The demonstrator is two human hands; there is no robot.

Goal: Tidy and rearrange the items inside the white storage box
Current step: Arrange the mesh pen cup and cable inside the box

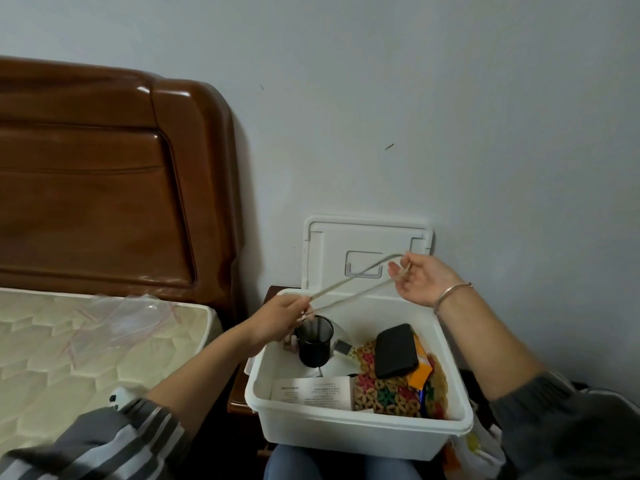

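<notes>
Two hands on pale cord [346, 279]: left hand [280, 320] pinches near end low beside black mesh cup [315, 341], right hand [422, 282] grips looped end higher, far right. Doubled strands taut above white storage box [360, 427], which sits on lap.

Risks:
- Cord or left hand snags cup, tips it.
- Light pinch slips, cord drops tangled onto black case [394, 355].
- Unsteadied box slides off lap.

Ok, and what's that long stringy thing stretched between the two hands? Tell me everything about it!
It is a thin, pale cord, whitish and smooth-looking, like a cable. It is folded double, so two strands run side by side, pulled fairly straight and slanting up to the right. The left hand pinches the lower end. The right hand holds the bend at the higher end in its fingers. The cord is in the air above the open white storage box.
</notes>
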